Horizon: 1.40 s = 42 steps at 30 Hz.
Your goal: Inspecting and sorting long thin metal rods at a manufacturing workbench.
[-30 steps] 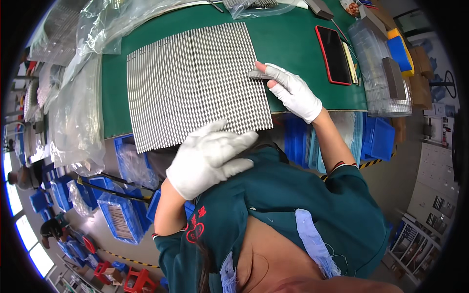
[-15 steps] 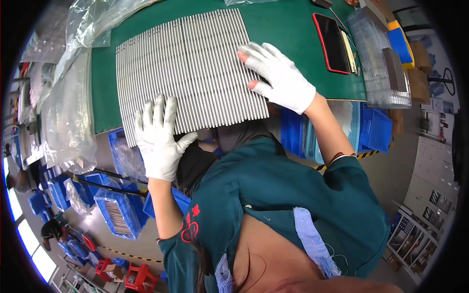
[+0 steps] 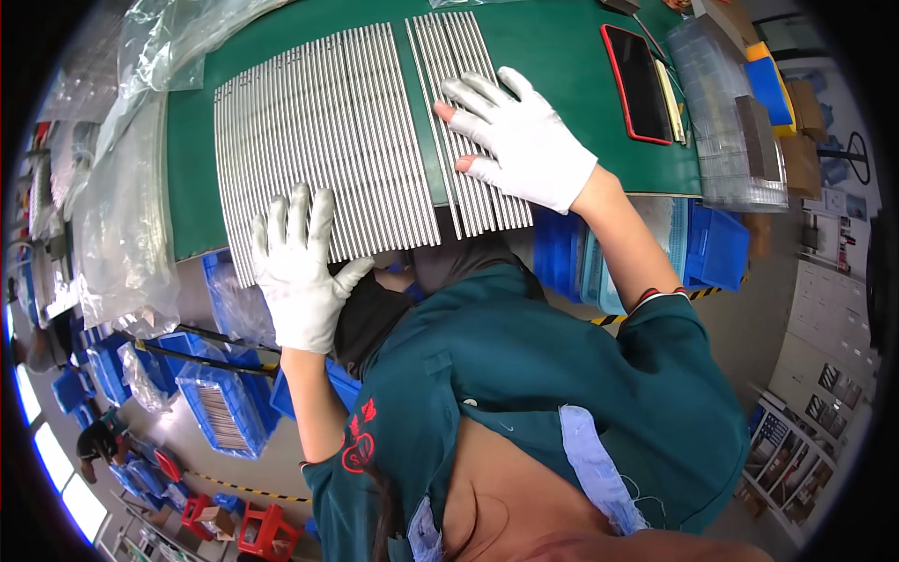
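Thin metal rods (image 3: 323, 140) lie side by side in a wide sheet on the green table, their near ends jutting past its front edge. A gap parts them from a narrower group of rods (image 3: 478, 206) to the right, where one rod stands slightly off from the others. My left hand (image 3: 300, 272), in a white glove with bare thumb and finger parts not showing, rests flat on the near left ends of the wide group, fingers spread. Over the narrow group lies my right hand (image 3: 524, 140), gloved too, its bare thumb and index tips showing and its fingers stretched out.
A red-edged phone (image 3: 637, 84) lies at the right on the green table (image 3: 571, 56), beside clear plastic trays (image 3: 716, 122). Clear plastic bags (image 3: 126, 206) cover the left end. Blue bins (image 3: 220, 403) stand on the floor below, some under the table.
The single sheet of rods has split: a narrow group at the right now stands apart with a green gap. My right hand has shifted slightly left; my left hand has barely moved.
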### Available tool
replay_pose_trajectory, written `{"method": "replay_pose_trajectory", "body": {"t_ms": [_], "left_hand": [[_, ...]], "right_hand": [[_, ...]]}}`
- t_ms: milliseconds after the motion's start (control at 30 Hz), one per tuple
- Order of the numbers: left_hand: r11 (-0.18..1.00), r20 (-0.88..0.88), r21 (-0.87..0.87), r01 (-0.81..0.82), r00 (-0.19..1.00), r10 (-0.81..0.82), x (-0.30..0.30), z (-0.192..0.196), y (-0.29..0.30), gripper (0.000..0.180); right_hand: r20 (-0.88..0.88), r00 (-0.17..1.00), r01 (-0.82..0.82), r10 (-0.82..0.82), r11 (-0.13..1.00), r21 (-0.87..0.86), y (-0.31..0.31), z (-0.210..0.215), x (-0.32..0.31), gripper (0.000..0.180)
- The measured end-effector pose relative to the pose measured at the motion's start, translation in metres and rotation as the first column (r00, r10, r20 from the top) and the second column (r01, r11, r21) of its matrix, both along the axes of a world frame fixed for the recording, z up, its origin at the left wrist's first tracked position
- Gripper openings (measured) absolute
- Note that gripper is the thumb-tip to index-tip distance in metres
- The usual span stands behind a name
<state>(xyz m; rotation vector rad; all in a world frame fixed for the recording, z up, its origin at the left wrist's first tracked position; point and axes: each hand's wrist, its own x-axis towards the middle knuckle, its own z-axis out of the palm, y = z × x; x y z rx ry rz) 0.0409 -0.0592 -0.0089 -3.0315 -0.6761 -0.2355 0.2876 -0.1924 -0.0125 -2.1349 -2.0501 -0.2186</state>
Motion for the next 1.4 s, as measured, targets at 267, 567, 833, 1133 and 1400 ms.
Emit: {"method": "replay_pose_trajectory", "body": {"t_ms": [267, 567, 833, 1133, 1400], "left_hand": [[1.000, -0.009, -0.010, -0.008, 1.000, 0.008, 0.000, 0.001, 0.000, 0.079], [0.999, 0.012, -0.035, -0.017, 1.000, 0.017, 0.003, 0.002, -0.003, 0.078], [0.997, -0.028, -0.071, -0.034, 0.999, 0.032, -0.002, 0.004, 0.001, 0.078], [0.991, 0.040, -0.125, -0.044, 0.998, 0.049, 0.000, 0.007, -0.002, 0.076], [0.993, 0.073, -0.115, -0.028, 0.997, 0.036, 0.001, 0.008, -0.002, 0.075]], "right_hand": [[0.006, 1.000, 0.025, -0.025, 0.999, -0.040, -0.007, 0.001, 0.005, 0.050], [-0.048, 0.999, -0.010, 0.012, 0.999, 0.047, 0.023, -0.005, -0.021, 0.054], [0.003, 0.998, 0.055, -0.055, 0.995, -0.081, -0.010, 0.007, 0.006, 0.047], [-0.065, 0.998, 0.005, -0.011, 0.996, -0.092, 0.000, 0.019, -0.022, 0.054], [-0.179, 0.974, -0.174, 0.138, 0.963, -0.204, 0.007, 0.027, -0.059, 0.090]]}}
